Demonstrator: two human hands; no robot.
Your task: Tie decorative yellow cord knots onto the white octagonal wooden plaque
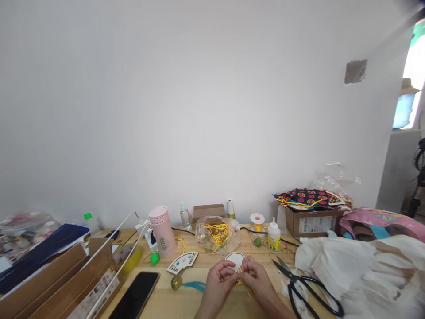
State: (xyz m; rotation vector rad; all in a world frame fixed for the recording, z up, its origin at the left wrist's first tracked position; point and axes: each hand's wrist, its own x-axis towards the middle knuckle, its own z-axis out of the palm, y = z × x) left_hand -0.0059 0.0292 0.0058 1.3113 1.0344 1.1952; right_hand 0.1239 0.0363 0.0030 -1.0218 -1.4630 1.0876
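My left hand [219, 280] and my right hand [254, 276] meet low in the middle of the view, fingers pinched close together. Between the fingertips runs a yellow cord [239, 271], and both hands hold it. Just behind the fingers lies a white hexagonal piece [235, 257] with a dark edge, partly covered by them. Left of my hands rests a fan-shaped ornament [183, 262] with lettering. A round brass-coloured bell [176, 282] with a blue tassel [194, 285] lies below it, the tassel reaching toward my left wrist.
Black-handled scissors [300, 283] lie right of my hands beside white cloth [361, 270]. Behind stand a glue bottle [274, 238], a thread spool [257, 221] and a plastic bag [217, 235] of yellow cord. A pink tumbler [162, 232], phone [135, 296] and cardboard box [76, 283] are leftward.
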